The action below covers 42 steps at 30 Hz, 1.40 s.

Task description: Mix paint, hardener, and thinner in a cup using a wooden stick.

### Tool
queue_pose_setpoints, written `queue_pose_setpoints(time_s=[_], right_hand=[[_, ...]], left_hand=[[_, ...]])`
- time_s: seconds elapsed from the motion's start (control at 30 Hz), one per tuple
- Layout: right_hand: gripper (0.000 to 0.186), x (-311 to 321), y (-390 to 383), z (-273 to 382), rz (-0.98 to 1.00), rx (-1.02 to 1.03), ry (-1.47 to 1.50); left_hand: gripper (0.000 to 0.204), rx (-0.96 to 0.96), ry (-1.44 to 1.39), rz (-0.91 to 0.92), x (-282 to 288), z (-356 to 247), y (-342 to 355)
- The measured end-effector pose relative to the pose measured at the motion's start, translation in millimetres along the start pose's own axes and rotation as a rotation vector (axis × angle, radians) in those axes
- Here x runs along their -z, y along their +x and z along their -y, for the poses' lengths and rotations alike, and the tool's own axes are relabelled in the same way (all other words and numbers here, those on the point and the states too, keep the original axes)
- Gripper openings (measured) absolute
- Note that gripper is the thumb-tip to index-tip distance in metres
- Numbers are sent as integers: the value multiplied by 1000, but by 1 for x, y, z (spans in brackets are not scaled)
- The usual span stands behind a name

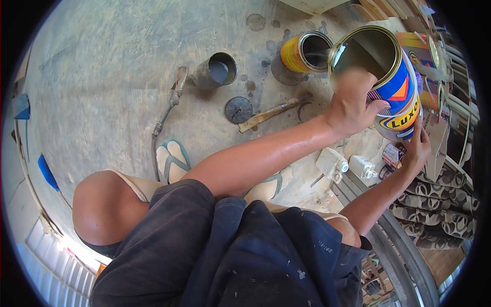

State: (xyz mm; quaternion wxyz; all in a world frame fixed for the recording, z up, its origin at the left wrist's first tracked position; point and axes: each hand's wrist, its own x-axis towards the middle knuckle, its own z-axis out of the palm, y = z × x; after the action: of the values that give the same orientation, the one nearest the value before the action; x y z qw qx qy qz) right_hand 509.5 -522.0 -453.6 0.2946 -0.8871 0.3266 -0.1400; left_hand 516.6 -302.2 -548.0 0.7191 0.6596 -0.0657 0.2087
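Note:
My left hand (pixel 356 105) grips the upper side of a large blue can (pixel 396 89) with a bright multicolour label; part of that hand is blurred. My right hand (pixel 417 139) holds the can low on its right side. The can is tilted, and a thin clear stream runs from its rim into a smaller yellow can (pixel 293 55) standing on the floor. Left of these stands a grey cylinder (pixel 200 75) with grey liquid inside. A round dark lid (pixel 239 110) and a worn wooden-looking stick (pixel 266 115) lie below the yellow can.
A metal spray tool with hose (pixel 170 108) lies near my sandalled feet. Two white jugs (pixel 332 158) stand at right, near grey metal rails (pixel 388 245), more cans (pixel 419 46), cardboard (pixel 434 153) and patterned fabric (pixel 434 220). A blue object (pixel 47 171) is at far left.

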Motion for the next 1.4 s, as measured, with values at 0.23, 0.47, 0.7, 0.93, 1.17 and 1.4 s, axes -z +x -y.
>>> queue_pose_setpoints(time_s=[0.23,0.47,0.7,0.93,1.17,1.4], right_hand=[[68,2,-6,9,0,-22,-19],[67,2,-7,6,8,-17,-12],[61,1,3,-19,67,-24,152],[53,-22,7,-68,267,-183,440],[50,-45,-5,-93,319,-291,559],[48,-50,-8,-109,356,-360,611]], left_hand=[[32,-6,-11,0,-3,-1,1],[32,-27,-6,4,-4,-1,1],[30,-59,33,16,-5,-7,1],[26,-132,212,102,-12,-10,-1],[23,-167,240,202,-14,-4,-6],[22,-184,262,241,-18,-4,-15]])
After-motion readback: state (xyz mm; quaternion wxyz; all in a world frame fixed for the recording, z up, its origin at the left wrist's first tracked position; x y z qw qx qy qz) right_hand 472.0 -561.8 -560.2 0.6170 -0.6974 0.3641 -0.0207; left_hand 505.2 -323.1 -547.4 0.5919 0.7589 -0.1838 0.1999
